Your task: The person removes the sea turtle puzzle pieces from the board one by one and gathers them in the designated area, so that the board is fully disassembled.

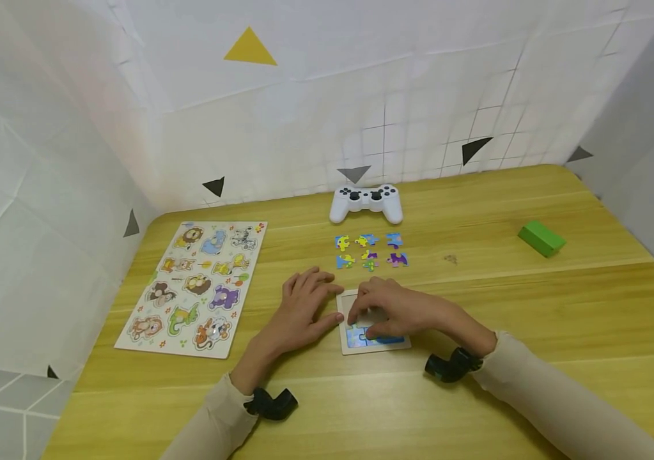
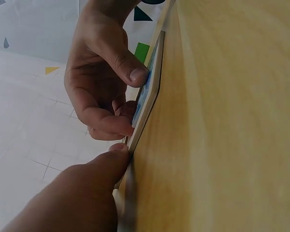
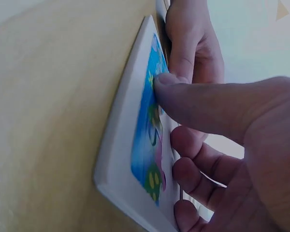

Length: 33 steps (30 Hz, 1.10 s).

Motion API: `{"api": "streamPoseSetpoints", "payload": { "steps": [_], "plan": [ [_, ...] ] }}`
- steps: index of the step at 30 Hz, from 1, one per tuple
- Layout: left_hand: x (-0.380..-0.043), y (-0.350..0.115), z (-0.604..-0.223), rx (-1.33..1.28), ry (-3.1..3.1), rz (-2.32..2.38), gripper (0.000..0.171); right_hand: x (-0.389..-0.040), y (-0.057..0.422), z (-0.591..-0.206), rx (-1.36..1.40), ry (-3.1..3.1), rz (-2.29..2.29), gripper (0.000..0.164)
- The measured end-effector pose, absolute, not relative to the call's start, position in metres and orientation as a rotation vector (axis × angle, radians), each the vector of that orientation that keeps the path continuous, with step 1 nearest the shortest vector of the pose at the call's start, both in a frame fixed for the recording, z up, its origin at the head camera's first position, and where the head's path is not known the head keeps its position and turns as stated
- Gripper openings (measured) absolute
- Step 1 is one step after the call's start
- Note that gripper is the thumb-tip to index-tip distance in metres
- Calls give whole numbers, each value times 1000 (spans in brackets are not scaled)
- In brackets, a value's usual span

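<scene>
A small jigsaw puzzle tray (image 1: 374, 349) with a pale frame lies flat on the table. Blue puzzle pieces (image 1: 355, 337) fill its near part; the right wrist view shows their blue picture (image 3: 144, 145) with green and pink shapes. My right hand (image 1: 398, 308) arches over the tray, thumb touching the blue pieces and the bent fingers reaching their far side. It hides part of the tray. Flat beside the tray, my left hand (image 1: 303, 313) rests on the table with its fingers spread and its thumb (image 2: 117, 151) against the tray's left edge.
Several loose puzzle pieces (image 1: 369, 260) lie in two rows beyond the tray. Behind them sits a white game controller (image 1: 365, 203). An animal picture board (image 1: 191, 287) occupies the left of the table (image 1: 534, 370), and a green block (image 1: 542, 239) stands at the right.
</scene>
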<state>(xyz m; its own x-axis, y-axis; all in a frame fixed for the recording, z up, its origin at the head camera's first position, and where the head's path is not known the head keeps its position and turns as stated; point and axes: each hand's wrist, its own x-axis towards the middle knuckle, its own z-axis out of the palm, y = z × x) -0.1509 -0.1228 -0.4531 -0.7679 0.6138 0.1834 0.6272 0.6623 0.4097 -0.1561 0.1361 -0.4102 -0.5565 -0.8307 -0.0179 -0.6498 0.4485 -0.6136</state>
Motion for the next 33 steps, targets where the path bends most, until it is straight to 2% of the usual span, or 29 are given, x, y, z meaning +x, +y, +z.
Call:
{"api": "streamPoseSetpoints", "payload": {
  "steps": [15, 33],
  "plan": [
    [-151, -124, -453, -1064, -2840, -735, 45, -157, 135, -413, -1280, 2363, -866, 28],
    [-150, -124, -456, -1078, -2805, -752, 43, -157, 131, -414, -1239, 2179, -1118, 19]
  ]
}}
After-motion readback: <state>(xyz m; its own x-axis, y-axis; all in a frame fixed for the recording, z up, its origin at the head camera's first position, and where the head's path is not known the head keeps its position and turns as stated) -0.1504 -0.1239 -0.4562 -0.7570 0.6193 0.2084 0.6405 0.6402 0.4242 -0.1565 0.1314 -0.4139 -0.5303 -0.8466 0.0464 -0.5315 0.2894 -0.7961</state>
